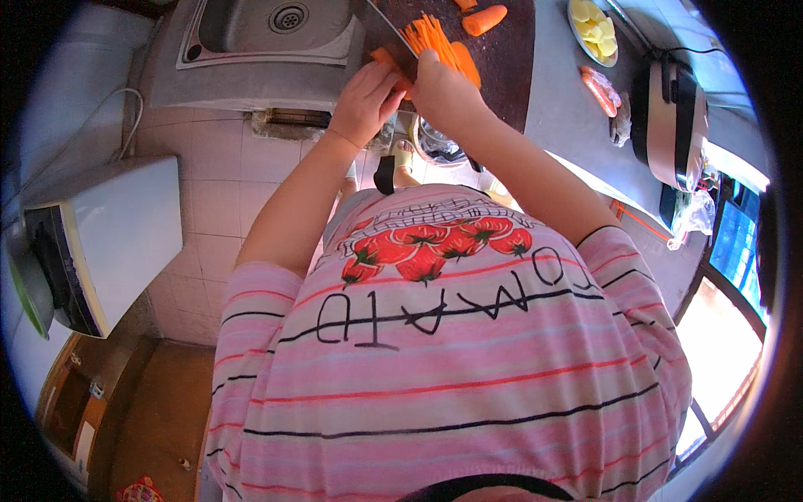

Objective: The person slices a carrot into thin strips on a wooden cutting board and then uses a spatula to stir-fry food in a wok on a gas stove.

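Observation:
My right hand (pixel 444 91) grips a kitchen knife; its wide steel blade (pixel 390 32) points up and to the left, and the handle is hidden in my fist. Beside the blade, my left hand (pixel 366 103) holds a carrot piece (pixel 384 58) with curled fingers, covering much of it. Thin carrot strips (pixel 428 32) lie piled right of the blade, with flat carrot slices (pixel 467 66) next to them. Farther right rests a thick carrot chunk (pixel 484 21), and a smaller bit is above it. All this sits on a dark cutting board (pixel 511 75).
A steel sink (pixel 244 31) is left of the board. On the right counter stand a plate of pale yellow slices (pixel 592 31), a plastic-wrapped packet (pixel 600 91) and a rice cooker (pixel 671 125). Below the board is a bag-lined bin (pixel 437 145). A white appliance (pixel 119 232) stands at left.

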The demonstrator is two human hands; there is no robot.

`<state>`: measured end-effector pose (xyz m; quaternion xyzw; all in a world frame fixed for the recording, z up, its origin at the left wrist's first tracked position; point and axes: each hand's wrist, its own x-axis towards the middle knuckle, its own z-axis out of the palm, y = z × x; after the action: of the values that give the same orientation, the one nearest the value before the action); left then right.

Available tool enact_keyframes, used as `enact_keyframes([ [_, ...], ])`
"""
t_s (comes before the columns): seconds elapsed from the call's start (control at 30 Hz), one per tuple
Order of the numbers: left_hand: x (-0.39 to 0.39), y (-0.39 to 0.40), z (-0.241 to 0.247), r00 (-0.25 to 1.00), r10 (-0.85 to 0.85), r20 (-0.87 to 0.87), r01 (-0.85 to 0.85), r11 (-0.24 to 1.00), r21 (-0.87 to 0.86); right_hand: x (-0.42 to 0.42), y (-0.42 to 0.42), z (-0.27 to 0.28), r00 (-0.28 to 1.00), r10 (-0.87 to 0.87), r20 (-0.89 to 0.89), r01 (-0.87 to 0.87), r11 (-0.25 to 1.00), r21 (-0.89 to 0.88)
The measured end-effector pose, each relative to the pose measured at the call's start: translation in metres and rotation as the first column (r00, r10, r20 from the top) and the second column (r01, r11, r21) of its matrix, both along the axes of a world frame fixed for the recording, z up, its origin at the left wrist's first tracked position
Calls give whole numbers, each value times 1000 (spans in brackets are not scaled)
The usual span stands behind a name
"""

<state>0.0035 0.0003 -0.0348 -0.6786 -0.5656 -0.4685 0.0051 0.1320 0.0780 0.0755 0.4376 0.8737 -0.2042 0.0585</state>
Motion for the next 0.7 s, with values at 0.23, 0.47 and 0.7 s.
enact_keyframes([
  [0.23,0,-1,-1,1000,14,-9,-14,1000,21,34,2,-6,987,-41,-157,42,999,4],
  [0.47,0,-2,-3,1000,11,6,-12,999,43,32,-1,13,991,-24,-135,24,1000,-3],
  [0.7,0,0,-6,1000,9,16,-10,999,38,25,-4,15,996,-37,-81,36,999,-12],
])
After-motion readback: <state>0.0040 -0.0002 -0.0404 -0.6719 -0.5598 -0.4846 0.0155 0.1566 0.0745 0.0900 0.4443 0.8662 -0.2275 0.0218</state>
